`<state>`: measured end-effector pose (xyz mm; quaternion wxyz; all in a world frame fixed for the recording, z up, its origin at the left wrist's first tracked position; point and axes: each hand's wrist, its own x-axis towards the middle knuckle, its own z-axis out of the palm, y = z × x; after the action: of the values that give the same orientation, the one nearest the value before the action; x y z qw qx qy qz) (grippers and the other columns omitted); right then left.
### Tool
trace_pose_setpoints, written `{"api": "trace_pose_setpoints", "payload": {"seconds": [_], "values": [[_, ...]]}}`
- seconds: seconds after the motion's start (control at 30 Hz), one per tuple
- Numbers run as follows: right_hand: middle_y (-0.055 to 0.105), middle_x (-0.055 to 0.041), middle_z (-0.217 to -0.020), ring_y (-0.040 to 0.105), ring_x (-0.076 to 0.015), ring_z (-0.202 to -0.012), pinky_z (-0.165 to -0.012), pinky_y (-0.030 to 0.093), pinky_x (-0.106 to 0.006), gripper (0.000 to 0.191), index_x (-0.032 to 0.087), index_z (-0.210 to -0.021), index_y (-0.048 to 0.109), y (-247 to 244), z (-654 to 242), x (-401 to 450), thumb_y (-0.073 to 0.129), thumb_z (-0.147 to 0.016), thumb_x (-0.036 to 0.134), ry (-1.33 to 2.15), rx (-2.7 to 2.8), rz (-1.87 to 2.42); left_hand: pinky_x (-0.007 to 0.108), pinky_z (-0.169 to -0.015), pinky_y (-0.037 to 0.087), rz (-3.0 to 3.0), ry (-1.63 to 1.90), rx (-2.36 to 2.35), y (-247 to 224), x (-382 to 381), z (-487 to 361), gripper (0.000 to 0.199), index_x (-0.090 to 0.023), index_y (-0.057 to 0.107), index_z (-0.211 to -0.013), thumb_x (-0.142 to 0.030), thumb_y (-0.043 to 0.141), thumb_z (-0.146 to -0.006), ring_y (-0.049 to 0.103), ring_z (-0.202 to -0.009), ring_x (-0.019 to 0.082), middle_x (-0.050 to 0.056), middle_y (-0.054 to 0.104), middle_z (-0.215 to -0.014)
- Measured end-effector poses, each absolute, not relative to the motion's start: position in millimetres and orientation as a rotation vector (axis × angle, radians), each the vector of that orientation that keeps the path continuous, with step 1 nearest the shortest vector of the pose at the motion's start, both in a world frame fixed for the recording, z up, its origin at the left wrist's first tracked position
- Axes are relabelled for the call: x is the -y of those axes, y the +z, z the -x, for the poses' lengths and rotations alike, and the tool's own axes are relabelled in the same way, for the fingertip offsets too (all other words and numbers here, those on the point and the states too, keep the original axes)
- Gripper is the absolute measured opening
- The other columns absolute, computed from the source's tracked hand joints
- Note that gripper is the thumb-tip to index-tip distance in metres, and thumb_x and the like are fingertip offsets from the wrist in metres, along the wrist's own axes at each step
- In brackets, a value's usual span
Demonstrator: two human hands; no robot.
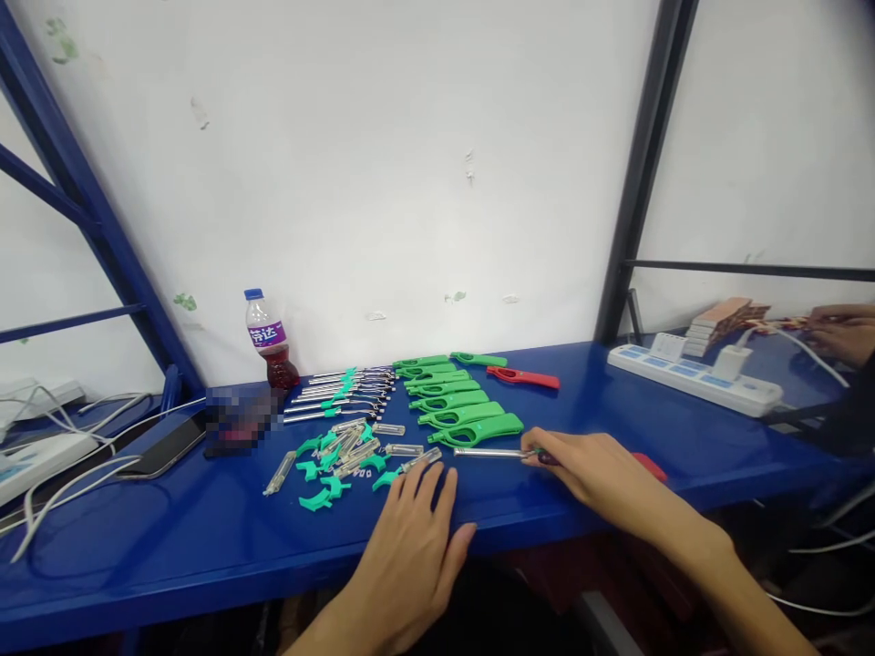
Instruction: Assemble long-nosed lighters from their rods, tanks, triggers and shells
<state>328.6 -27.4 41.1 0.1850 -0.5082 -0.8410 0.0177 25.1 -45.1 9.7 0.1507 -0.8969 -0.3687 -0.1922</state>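
My right hand is closed on the dark end of a metal rod, which points left over the table. My left hand lies with fingers spread at the table's front, its fingertips by a clear plastic piece. Beyond it is a pile of clear pieces and teal curved parts. Several green lighter-shaped shells stand in a column behind the rod. Left of them lies a row of metal rods with wires. One red shell rests at the back; another red piece is partly hidden behind my right forearm.
A bottle stands near the wall, with a phone and white cables left of it. A white power strip lies at the right. Another person's hand shows at the far right, near stacked pieces.
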Motion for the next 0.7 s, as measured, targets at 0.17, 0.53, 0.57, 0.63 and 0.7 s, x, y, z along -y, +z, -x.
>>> {"api": "trace_pose_setpoints", "payload": {"seconds": [0.17, 0.53, 0.57, 0.63, 0.7], "values": [[0.078, -0.0004, -0.105, 0.075, -0.0229, -0.087, -0.070, 0.040, -0.029, 0.017, 0.029, -0.111, 0.061, 42, -313, 29, 0.045, -0.110, 0.024, 0.049, 2.399, 1.407, 0.060, -0.109, 0.056, 2.561, -0.593, 1.053, 11, 41, 1, 0.046, -0.014, 0.057, -0.149, -0.038, 0.043, -0.112, 0.059, -0.139, 0.036, 0.018, 0.065, -0.147], [0.071, 0.0007, -0.112, 0.066, -0.0185, -0.074, -0.064, 0.036, -0.031, 0.012, 0.027, -0.105, 0.062, 43, -281, 30, 0.051, -0.110, 0.026, -0.071, 2.478, 1.365, 0.046, -0.109, 0.060, 2.559, -0.901, 1.193, 5, 30, 25, 0.044, -0.025, 0.060, -0.147, -0.018, 0.044, -0.106, 0.064, -0.135, 0.026, 0.011, 0.063, -0.146], [0.071, 0.0003, -0.112, 0.067, -0.0185, -0.075, -0.064, 0.036, -0.031, 0.011, 0.026, -0.106, 0.062, 43, -277, 30, 0.052, -0.110, 0.026, -0.080, 2.485, 1.365, 0.047, -0.109, 0.060, 2.557, -0.921, 1.175, 5, 31, 24, 0.045, -0.025, 0.059, -0.148, -0.018, 0.045, -0.106, 0.064, -0.135, 0.027, 0.011, 0.064, -0.145], [0.071, -0.0004, -0.114, 0.068, -0.0186, -0.077, -0.065, 0.038, -0.031, 0.009, 0.026, -0.108, 0.063, 43, -267, 30, 0.054, -0.109, 0.026, -0.093, 2.499, 1.349, 0.050, -0.108, 0.060, 2.561, -0.930, 1.123, 5, 33, 20, 0.045, -0.026, 0.057, -0.149, -0.020, 0.048, -0.106, 0.065, -0.132, 0.028, 0.011, 0.067, -0.141], [0.072, -0.0006, -0.115, 0.068, -0.0186, -0.079, -0.067, 0.040, -0.030, 0.008, 0.027, -0.112, 0.064, 45, -255, 30, 0.056, -0.108, 0.027, -0.071, 2.507, 1.301, 0.054, -0.105, 0.060, 2.573, -0.916, 1.079, 5, 34, 17, 0.044, -0.026, 0.056, -0.149, -0.021, 0.050, -0.106, 0.067, -0.125, 0.029, 0.010, 0.070, -0.133]]}}
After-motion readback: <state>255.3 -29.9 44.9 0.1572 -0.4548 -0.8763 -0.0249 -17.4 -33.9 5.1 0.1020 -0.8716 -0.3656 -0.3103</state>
